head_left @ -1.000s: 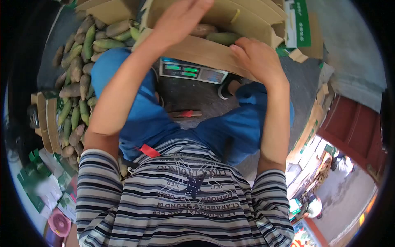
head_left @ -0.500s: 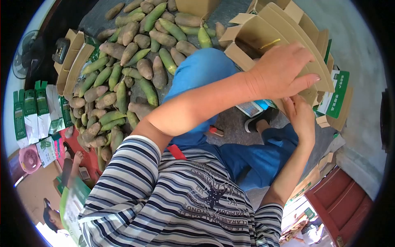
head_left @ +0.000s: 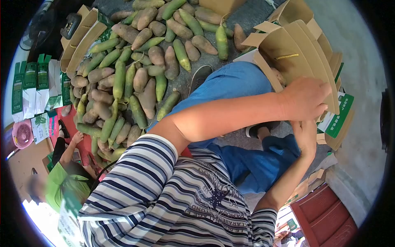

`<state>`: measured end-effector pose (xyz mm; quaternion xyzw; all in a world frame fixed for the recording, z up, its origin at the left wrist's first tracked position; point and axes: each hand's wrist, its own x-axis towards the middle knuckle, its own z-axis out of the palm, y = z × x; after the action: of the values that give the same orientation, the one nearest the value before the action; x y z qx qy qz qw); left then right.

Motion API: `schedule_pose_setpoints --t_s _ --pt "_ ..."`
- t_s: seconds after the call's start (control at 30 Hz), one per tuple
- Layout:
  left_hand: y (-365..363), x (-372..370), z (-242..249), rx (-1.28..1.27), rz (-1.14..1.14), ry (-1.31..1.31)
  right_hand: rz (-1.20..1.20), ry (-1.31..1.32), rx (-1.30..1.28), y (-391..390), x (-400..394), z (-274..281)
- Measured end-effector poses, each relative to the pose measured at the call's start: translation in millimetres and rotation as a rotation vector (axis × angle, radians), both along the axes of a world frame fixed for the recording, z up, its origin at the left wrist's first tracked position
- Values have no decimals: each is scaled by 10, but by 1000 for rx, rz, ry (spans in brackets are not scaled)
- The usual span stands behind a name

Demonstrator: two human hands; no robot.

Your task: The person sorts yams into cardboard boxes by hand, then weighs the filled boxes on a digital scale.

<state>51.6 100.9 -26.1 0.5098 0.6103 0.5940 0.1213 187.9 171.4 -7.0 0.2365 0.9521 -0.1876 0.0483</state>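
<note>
A brown cardboard box with raised flaps stands at the upper right, above my blue-trousered knee. My left arm reaches across the view, and my left hand is curled over the box's lower flap edge. Just beneath it, my right hand holds the box's underside, its fingertips hidden behind the left hand. The inside of the box is out of sight.
A big pile of long green and brown vegetables covers the ground at upper left. Beside it lie flattened cartons and green-white packs. A person in a green shirt crouches at lower left. A red door is at lower right.
The view has swung left, so the pile fills more of the frame and the scale is gone. My left hand slid from the box's top down to its lower flap; my right stays under the box.
</note>
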Motion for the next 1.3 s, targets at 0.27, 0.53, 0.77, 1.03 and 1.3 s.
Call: schedule_pose_setpoints --t_s 0.27,0.53,0.77,1.03,1.3 --pt "-436 -591 19 -13 96 -226 10 12 23 -83 -27 36" --pt "-2560 -1755 -1641 -1459 181 773 2 -10 50 -66 34 75" --pt "-3518 -1353 -2892 -1751 14 590 39 -28 78 -19 45 6" --pt "-3631 -1250 -3025 -1762 -370 972 30 -39 59 -30 93 23" --pt "-3369 -1503 -2391 -1341 291 275 -38 49 71 19 260 29"
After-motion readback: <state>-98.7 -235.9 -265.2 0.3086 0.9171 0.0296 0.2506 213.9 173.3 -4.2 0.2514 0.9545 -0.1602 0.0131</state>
